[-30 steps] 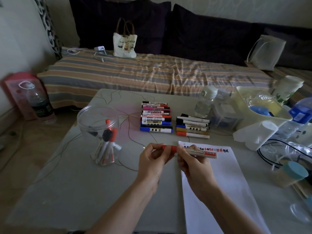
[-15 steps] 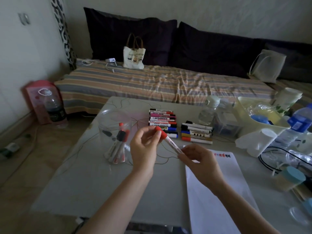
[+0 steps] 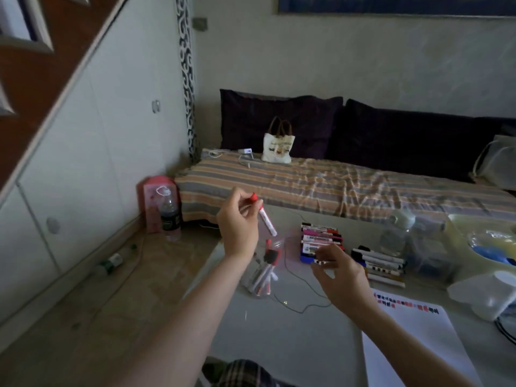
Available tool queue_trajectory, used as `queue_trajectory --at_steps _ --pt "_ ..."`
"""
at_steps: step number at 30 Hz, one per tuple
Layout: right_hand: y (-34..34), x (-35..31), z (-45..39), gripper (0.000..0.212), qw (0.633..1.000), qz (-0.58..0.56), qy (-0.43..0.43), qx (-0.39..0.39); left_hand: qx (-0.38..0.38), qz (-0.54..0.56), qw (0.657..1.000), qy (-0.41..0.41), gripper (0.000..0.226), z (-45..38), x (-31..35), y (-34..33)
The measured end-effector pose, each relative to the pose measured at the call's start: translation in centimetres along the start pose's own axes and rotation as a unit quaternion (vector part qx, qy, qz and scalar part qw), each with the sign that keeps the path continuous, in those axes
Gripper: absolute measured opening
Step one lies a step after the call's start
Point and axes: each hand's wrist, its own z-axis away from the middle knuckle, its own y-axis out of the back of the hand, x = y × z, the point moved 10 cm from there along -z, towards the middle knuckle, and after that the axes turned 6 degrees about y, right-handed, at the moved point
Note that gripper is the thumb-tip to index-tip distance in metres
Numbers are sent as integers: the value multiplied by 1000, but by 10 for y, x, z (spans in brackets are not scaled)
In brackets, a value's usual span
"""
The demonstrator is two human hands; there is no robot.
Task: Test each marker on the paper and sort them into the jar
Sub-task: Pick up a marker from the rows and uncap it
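Left hand (image 3: 237, 222) pinches red-capped marker (image 3: 264, 216) by the cap, above the jar (image 3: 264, 268), which the forearm partly hides. Right hand (image 3: 339, 272) spread, empty, over tabletop (image 3: 293, 331) near marker rows (image 3: 321, 241). Paper (image 3: 413, 344) right of it.

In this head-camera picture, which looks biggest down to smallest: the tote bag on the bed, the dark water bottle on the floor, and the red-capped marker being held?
1. Tote bag
2. Water bottle
3. Red-capped marker

The marker is nearest the camera, yet looks smallest.
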Motion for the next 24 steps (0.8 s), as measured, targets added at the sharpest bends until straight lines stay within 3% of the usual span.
queue_trajectory --at_steps 3,7,9,12,14,15,18,20,24 --pt "6 11 11 15 1000 -13 -17 -2 -45 -134 990 -8 16 -6 -23 -13" --pt "16 33 22 22 999 -5 -36 -13 -136 -280 950 19 19 10 -63 -38" --pt "21 49 25 25 999 9 -46 -18 -142 -324 935 1 19 16 -61 -44" --pt "26 80 25 20 996 30 -76 -24 -127 -298 937 -130 14 44 -22 -67" --pt "23 102 21 18 993 45 -101 -31 -203 -236 936 -166 9 83 -11 -103" --pt "18 112 19 18 991 55 -110 -43 -264 -224 927 -146 7 106 -21 -124" --pt "-1 134 14 26 984 90 -120 -100 -433 -319 842 -47 26 170 -102 -170" --pt "-9 142 6 36 976 123 -113 -139 -478 -402 781 -37 38 192 -146 -178" --pt "-37 153 -22 48 965 176 -66 -183 -467 -428 772 -58 48 190 -163 -193"
